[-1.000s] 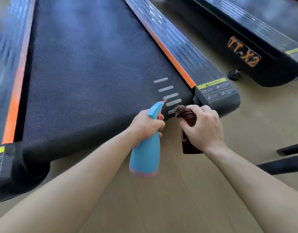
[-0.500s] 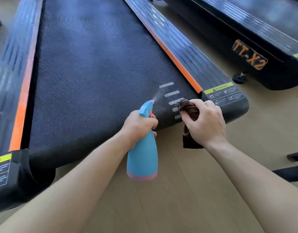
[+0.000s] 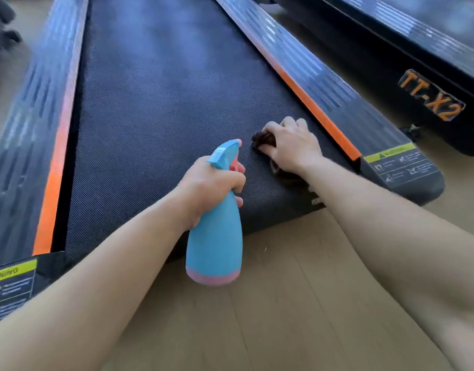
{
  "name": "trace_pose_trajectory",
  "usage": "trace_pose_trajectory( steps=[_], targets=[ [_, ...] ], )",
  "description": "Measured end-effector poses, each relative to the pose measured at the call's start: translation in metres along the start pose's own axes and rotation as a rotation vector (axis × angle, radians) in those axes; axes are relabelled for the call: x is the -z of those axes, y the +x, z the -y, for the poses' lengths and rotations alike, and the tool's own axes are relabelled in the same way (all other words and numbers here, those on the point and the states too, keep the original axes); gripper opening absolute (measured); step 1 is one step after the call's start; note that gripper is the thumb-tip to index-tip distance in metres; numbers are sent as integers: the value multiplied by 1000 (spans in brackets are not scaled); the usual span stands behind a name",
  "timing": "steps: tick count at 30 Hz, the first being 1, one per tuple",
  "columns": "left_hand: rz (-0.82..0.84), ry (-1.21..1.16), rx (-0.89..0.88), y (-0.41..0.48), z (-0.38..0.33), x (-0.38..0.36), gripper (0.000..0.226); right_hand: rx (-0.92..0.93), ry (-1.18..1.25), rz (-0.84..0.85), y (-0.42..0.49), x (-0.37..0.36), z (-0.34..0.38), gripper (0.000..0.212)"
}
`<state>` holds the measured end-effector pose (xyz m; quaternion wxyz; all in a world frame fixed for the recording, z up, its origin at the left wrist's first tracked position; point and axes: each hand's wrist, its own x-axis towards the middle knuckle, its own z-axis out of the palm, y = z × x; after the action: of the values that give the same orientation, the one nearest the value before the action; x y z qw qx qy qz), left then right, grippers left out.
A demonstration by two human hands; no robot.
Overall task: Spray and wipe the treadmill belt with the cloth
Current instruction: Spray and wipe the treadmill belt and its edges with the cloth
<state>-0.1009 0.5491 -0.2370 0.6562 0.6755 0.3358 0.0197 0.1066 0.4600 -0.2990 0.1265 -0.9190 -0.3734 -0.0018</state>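
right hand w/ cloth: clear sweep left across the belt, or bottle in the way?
Likely, with care. The left hand and spray bottle sit close on the left of the right hand, which holds the cloth on the belt; farther up, the belt looks bare.

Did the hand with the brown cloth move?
Yes. The right hand gripping the crumpled dark brown cloth went forward onto the black textured treadmill belt, now beyond the yellow warning sticker.
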Motion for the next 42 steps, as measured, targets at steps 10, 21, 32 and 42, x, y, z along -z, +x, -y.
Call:
trace_pose_trajectory(
  steps=[10,21,32,42],
  targets=[
    [26,-86,-31,24,-18,31,42,87,-67,-76,-40,-6,-3,40],
    [46,-72,-21,28,-13,21,53,-35,-53,-72,-7,-7,6,42],
    [12,-13,-13,18,-9,5,44,-83,-41,-99,8,-10,17,41],
    [23,28,14,10,-7,-1,49,22,-114,-126,-60,4,-23,42]
  ],
)
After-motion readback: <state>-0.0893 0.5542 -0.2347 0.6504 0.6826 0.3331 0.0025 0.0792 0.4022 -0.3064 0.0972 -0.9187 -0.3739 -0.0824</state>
